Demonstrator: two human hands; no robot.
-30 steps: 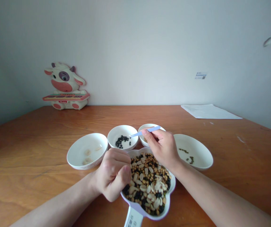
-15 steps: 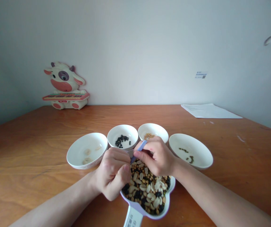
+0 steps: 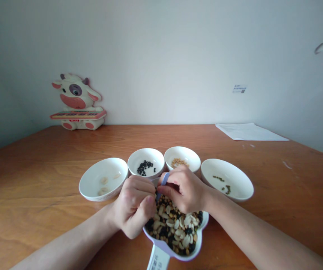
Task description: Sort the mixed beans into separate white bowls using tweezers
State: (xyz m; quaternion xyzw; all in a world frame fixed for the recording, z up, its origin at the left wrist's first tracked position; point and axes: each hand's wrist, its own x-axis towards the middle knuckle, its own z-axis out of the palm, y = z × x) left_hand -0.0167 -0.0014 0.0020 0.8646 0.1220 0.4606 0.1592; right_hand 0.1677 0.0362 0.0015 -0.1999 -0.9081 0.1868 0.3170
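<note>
My right hand (image 3: 182, 189) pinches a pair of lilac plastic tweezers (image 3: 164, 180), tilted with the tip down at the far left part of a lilac-rimmed dish (image 3: 202, 240). That dish has a pale handle towards me and holds a mix of peanut halves (image 3: 188, 221), black beans and yellow beans. The tweezers' tip is partly hidden beside my left hand (image 3: 135, 206), a closed fist over the dish's left edge. Whatever it may hold is hidden. Behind the dish, one white bowl (image 3: 131, 154) has black beans (image 3: 144, 168) and another white bowl (image 3: 195, 157) has yellow beans (image 3: 178, 162).
On the left, a white bowl (image 3: 90, 176) contains a few pale peanut pieces. The right white bowl (image 3: 240, 176) has several small green beans (image 3: 227, 189). A cow toy keyboard (image 3: 78, 103) stands at the back left; papers (image 3: 250, 132) lie at the back right.
My right hand has shifted slightly left and down, and the tweezers now stand steeper, lower in the dish. My left hand stays where it was.
</note>
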